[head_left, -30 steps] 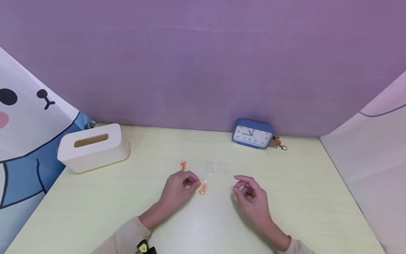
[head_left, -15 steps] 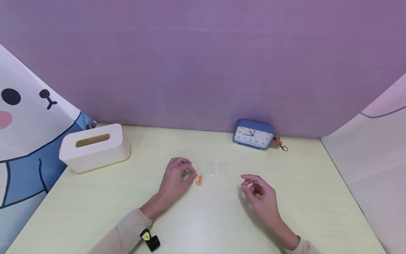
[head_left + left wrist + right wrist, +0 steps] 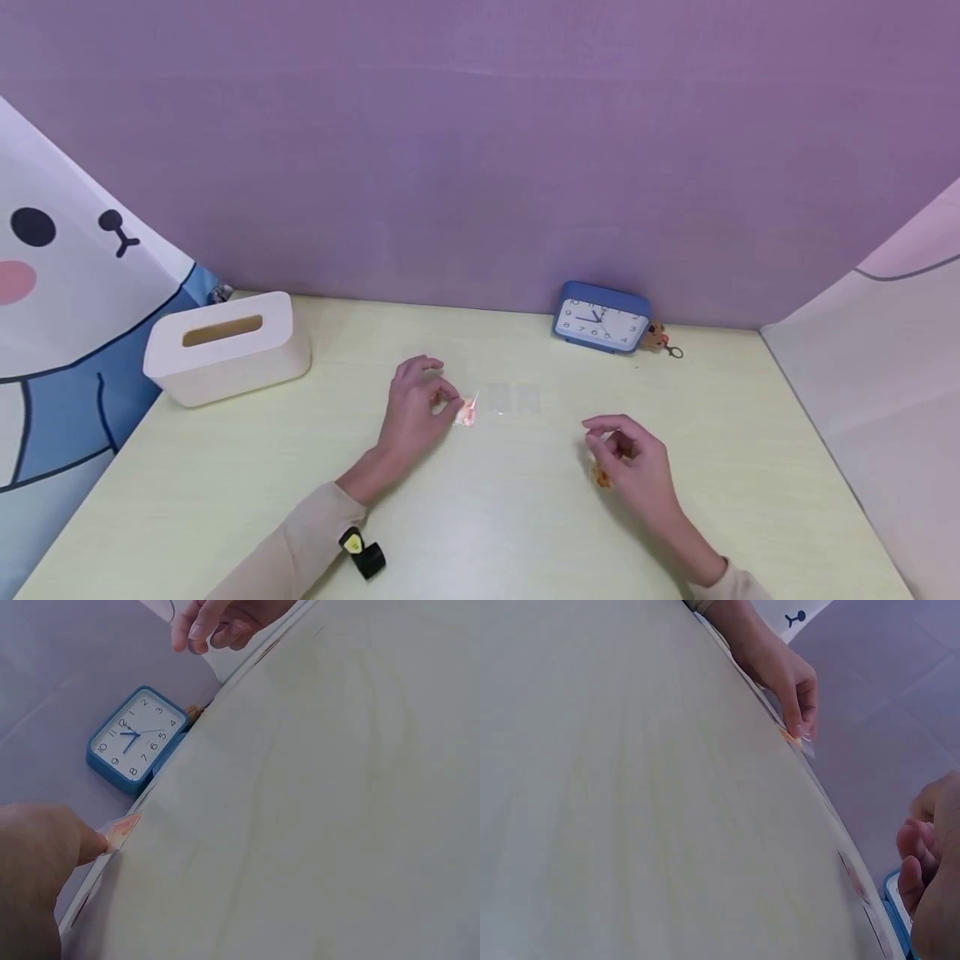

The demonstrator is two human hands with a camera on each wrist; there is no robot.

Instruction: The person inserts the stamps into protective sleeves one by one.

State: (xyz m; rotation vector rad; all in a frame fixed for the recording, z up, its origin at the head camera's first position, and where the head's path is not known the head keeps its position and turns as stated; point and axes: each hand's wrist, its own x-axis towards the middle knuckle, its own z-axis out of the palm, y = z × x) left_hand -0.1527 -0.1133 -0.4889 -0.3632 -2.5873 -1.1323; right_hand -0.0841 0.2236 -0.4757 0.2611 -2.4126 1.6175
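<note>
My left hand (image 3: 418, 410) pinches a small clear packet with orange print (image 3: 467, 411) between thumb and index finger, just above the table. In the left wrist view the packet (image 3: 122, 831) sticks out past the thumb. To its right, two clear, flat plastic squares (image 3: 500, 398) lie side by side. My right hand (image 3: 637, 467) hovers over the table at the right, its fingers loosely curled with nothing seen in them. Below its thumb, another orange-printed packet (image 3: 602, 476) lies partly hidden. From the right wrist view, my right hand's fingers (image 3: 911, 877) hang loose.
A white tissue box (image 3: 228, 354) stands at the back left. Against the purple back wall leans a blue alarm clock (image 3: 602, 318), with a small brown keychain figure (image 3: 655, 336) beside it. The table (image 3: 480, 517) runs between printed side sheets.
My left hand has moved away from me with its packet, up beside the clear squares, covering where another packet lay. My right hand has shifted right, and a packet now shows beneath it.
</note>
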